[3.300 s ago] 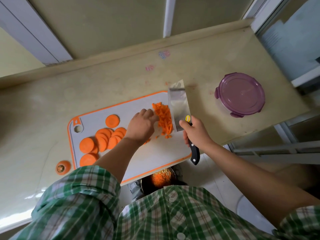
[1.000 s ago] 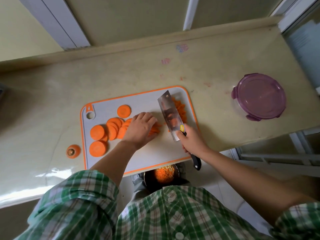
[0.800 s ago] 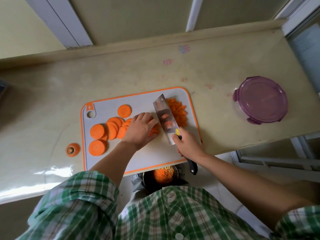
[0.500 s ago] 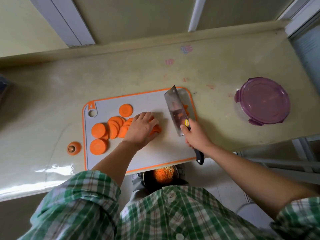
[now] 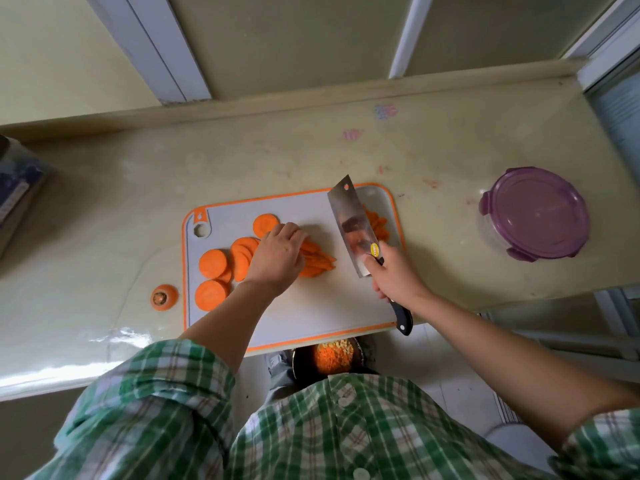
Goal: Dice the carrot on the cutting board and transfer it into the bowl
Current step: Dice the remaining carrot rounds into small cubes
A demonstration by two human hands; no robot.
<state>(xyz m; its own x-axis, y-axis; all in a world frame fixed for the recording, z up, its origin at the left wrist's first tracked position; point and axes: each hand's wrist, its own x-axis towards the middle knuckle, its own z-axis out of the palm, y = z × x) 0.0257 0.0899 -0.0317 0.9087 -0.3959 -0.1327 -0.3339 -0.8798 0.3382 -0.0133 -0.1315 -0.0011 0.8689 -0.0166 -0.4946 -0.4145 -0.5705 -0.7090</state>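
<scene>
Carrot strips [image 5: 319, 261] lie left-right, tips toward cleaver [image 5: 349, 230]; left grip [image 5: 277, 255] seemingly pins them, right grip [image 5: 394, 279] clamps cleaver

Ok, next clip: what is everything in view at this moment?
counter: one, beige
cutting board: one, white, orange-rimmed, mid-counter
carrot rounds: several, orange, board's left
carrot strips: bunch, orange, mid-board
cleaver: one, steel, over board
cut carrot: pile, orange, behind cleaver
carrot top: one, orange, left of board
container: one, purple-lidded, counter's right
bowl: one, dark, below counter edge, holding diced carrot
left hand: holds carrot strips
right hand: grips cleaver
</scene>
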